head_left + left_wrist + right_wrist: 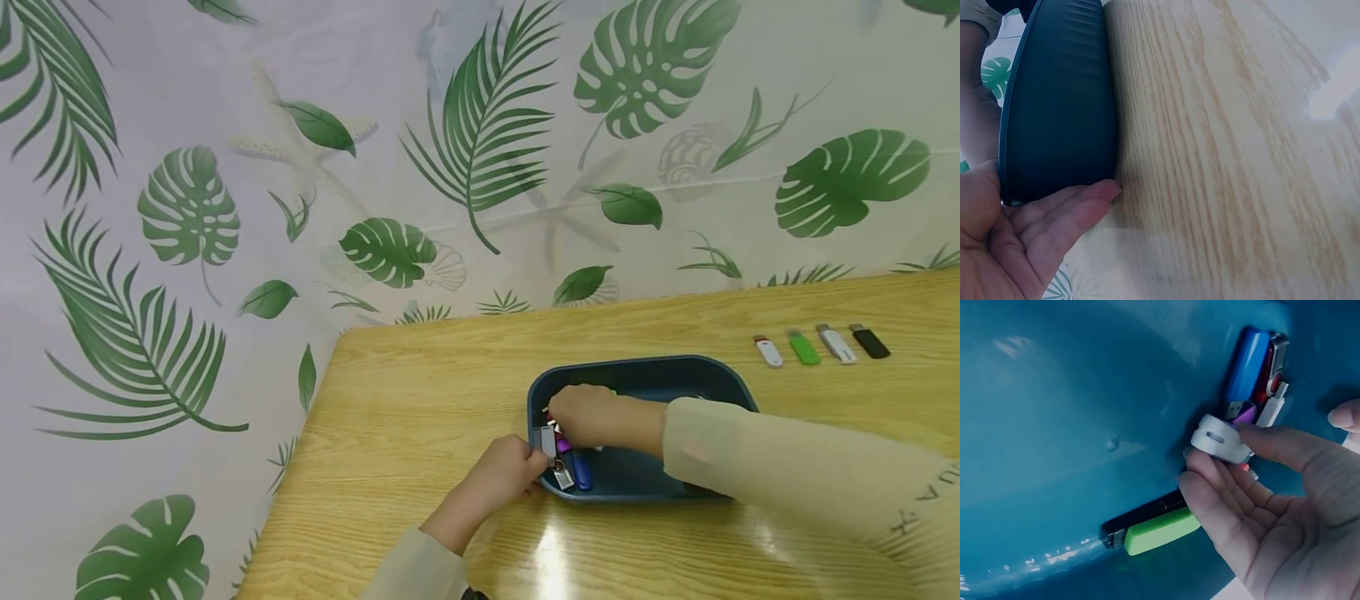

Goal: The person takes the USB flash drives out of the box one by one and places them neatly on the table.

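A dark blue plastic tray (637, 492) on the wooden table holds several USB sticks. At its near left corner my left hand (504, 473) grips it, thumb over the rim and fingers along the outer wall (1063, 106). My right hand (588, 415) reaches inside at the left end. Between thumb and fingers it pinches a white USB stick (1219, 439), seen in the right wrist view. Around it lie a blue USB stick (1247, 365), a purple one (1245, 414), a green one (1163, 531) and a black one (1141, 519). A grey one (548, 444) lies near my left thumb.
At the table's back right, a white-and-red USB stick (768, 351), a green one (804, 347), a white one (836, 344) and a black one (870, 341) lie in a row. A leaf-patterned cloth (480, 275) hangs behind and left of the wooden table (405, 392).
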### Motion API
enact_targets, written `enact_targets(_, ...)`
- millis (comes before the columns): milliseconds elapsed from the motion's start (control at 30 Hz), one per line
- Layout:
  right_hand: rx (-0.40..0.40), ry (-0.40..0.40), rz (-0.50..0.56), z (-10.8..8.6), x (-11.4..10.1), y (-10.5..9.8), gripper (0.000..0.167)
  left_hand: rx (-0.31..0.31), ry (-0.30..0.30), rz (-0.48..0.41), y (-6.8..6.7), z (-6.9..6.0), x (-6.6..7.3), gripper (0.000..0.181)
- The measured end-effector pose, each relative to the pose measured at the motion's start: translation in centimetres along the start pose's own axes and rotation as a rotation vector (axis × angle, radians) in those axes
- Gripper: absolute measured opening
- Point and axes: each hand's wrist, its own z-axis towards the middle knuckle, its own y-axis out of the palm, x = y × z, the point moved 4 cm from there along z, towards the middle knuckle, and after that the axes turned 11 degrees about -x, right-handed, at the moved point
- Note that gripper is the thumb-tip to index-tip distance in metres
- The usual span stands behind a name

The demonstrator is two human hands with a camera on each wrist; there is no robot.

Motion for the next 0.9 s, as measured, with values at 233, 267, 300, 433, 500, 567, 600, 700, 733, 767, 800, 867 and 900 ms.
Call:
enact_targets(233,-0.028,-0.004,-0.006,0.2,0.1,0.3,0.011,-0.001,-0.006,-0.001,-0.1,-0.2,0.1,0.03)
enact_targets(267,-0.029,-0.005,-0.008,0.2,0.1,0.3,0.012,0.0,-0.005,0.0,0.0,-0.2,0.1,0.03)
enact_targets(300,-0.028,-0.007,-0.011,0.1,0.1,0.3,0.013,0.001,-0.004,0.001,0.0,-0.2,0.1,0.03)
enact_targets(433,-0.03,-0.002,-0.024,-0.1,0.2,0.2,0.016,0.004,0.002,0.002,0.1,-0.2,0.2,0.029)
enact_targets(500,-0.031,0.005,-0.033,-0.1,0.4,0.1,0.016,0.004,0.005,0.0,0.1,-0.1,0.2,0.03)
enact_targets(567,-0.034,0.015,-0.04,-0.2,0.6,0.0,0.016,0.005,0.008,0.003,0.2,-0.1,0.2,0.029)
enact_targets(600,-0.034,0.021,-0.044,-0.3,0.8,-0.1,0.015,0.005,0.009,0.003,0.2,-0.1,0.2,0.029)
enact_targets(700,-0.043,0.03,-0.053,-0.6,1.1,-0.5,0.013,0.017,0.003,0.014,0.2,-0.2,0.2,0.03)
enact_targets(733,-0.045,0.032,-0.057,-0.7,1.2,-0.7,0.012,0.026,-0.001,0.023,0.2,-0.2,0.2,0.031)
enact_targets(767,-0.045,0.033,-0.06,-0.9,1.4,-0.9,0.012,0.034,-0.007,0.032,0.2,-0.2,0.3,0.031)
enact_targets(800,-0.043,0.035,-0.065,-1.1,1.6,-1.1,0.012,0.043,-0.012,0.041,0.2,-0.3,0.4,0.032)
enact_targets(867,-0.039,0.04,-0.073,-1.5,2.0,-1.6,0.01,0.056,-0.023,0.059,0.2,-0.3,0.4,0.034)
enact_targets(900,-0.037,0.04,-0.075,-1.7,2.2,-1.9,0.009,0.062,-0.026,0.065,0.3,-0.4,0.5,0.034)
